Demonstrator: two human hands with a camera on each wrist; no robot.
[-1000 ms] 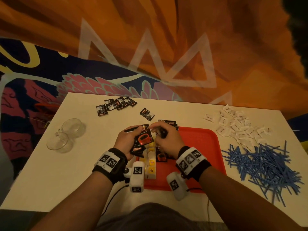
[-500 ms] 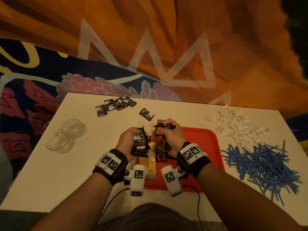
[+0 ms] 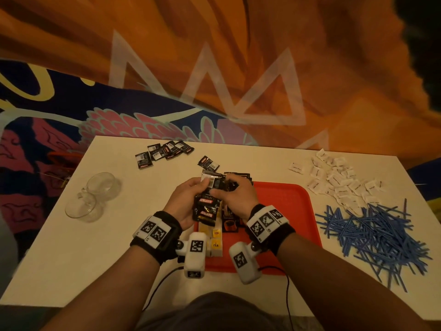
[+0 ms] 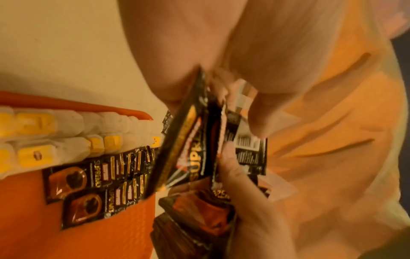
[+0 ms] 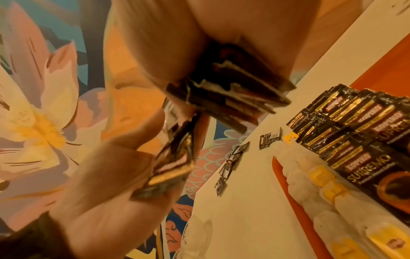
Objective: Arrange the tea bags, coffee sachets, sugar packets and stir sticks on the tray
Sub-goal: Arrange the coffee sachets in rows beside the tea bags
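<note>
My left hand (image 3: 198,188) grips a fan of black coffee sachets (image 3: 206,209) above the left part of the red tray (image 3: 286,206). My right hand (image 3: 223,191) meets it, holding its own stack of sachets (image 5: 233,87) against the palm, with fingertips on the left bundle (image 4: 188,149). On the tray, a double row of tea bags (image 3: 216,244) with yellow tags lies along the left side. Coffee sachets (image 4: 95,177) lie overlapped beside them. Sugar packets (image 3: 338,185) and blue stir sticks (image 3: 372,232) lie on the table right of the tray.
Several loose coffee sachets (image 3: 164,151) lie at the table's far edge, and one more (image 3: 208,163) lies just beyond my hands. Two clear glass cups (image 3: 95,194) stand at the left. Cables run from the wrist cameras off the near edge.
Both hands have come together over the tray's far left corner. The left bundle now faces me with its labels up, and the right hand has closed in on its top.
</note>
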